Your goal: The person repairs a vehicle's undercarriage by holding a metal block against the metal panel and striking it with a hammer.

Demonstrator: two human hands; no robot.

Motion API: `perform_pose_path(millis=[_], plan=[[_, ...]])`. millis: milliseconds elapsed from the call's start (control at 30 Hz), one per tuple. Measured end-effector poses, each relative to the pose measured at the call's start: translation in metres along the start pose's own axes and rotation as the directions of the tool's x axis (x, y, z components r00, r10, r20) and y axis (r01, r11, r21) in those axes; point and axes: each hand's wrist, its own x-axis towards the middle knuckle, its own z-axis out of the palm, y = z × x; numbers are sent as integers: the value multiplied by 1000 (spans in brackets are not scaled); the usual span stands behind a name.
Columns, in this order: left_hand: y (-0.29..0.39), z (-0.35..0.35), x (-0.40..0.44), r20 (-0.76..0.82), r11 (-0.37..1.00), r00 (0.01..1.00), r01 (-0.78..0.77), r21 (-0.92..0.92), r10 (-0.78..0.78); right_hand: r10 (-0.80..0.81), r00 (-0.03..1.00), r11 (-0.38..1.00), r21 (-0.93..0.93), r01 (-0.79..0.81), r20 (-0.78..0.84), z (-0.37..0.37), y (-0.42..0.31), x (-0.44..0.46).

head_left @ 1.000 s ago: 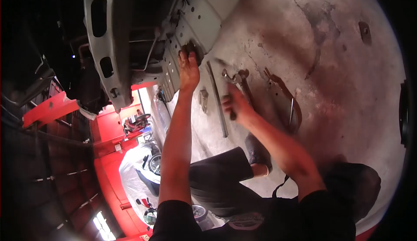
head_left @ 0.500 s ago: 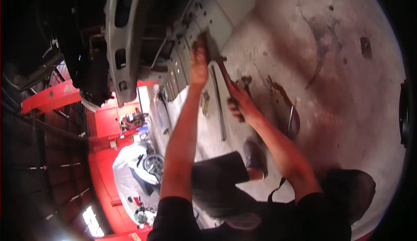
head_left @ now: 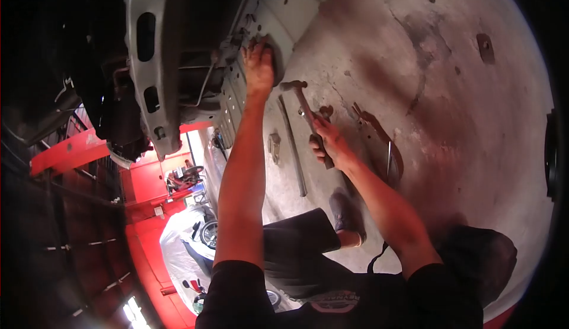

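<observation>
We hold the hammer (head_left: 304,105) in our right hand (head_left: 329,143), its head up beside the panel (head_left: 284,18).
Our right fingers are clamped round the lower handle, whose butt pokes out below the fist; the long axis slants from there up and leftward in the view, and the head sits crosswise at the far end, near our left wrist. Up and left of that grip, our left hand (head_left: 258,68) lies open, fingers extended on the panel; we cannot tell what the dark patch beside it is. Left of the grip a bar (head_left: 291,148) lies on the floor (head_left: 462,127), and right of it a curved piece (head_left: 388,132).
</observation>
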Motion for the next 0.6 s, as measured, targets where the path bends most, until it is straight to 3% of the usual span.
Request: perform_pose_path(millis=[67,100,167,267,300,367,400,433,467,533,567,600], plan=[[-3,-3,9,104,987,988,123,-101,-112,1,999,1000,-2,-1,43,-5,-1,-2],[21,-7,8,147,896,948,317,-312,-284,18,999,999,38,-17,-30,-19,4,1],[25,-4,-2,98,922,961,276,-271,-259,63,985,992,115,-45,-162,-56,23,14],[35,7,-2,1,936,965,253,-246,-261,-4,849,952,258,164,-528,-49,28,31],[36,7,-9,-27,935,960,265,-234,-279,35,884,917,368,157,-466,-32,24,41],[59,-14,-8,118,840,907,420,-345,-405,179,979,854,510,-104,-100,50,-36,1],[66,-21,-10,196,775,866,500,-386,-461,170,985,908,392,-149,-19,44,-36,-8],[43,-10,-19,96,957,966,252,-142,-240,160,985,950,263,-171,62,39,-36,-17],[31,-5,-24,89,958,969,244,-150,-232,29,997,997,-72,-24,68,-4,-35,-4],[18,3,-13,37,962,979,206,-180,-203,105,992,994,36,-103,-72,-14,-29,-6],[39,-5,-17,65,934,955,297,-197,-290,168,979,970,198,-144,-111,-36,-5,3],[31,-4,-27,72,931,953,302,-205,-294,154,950,968,233,-90,-272,-35,13,4]])
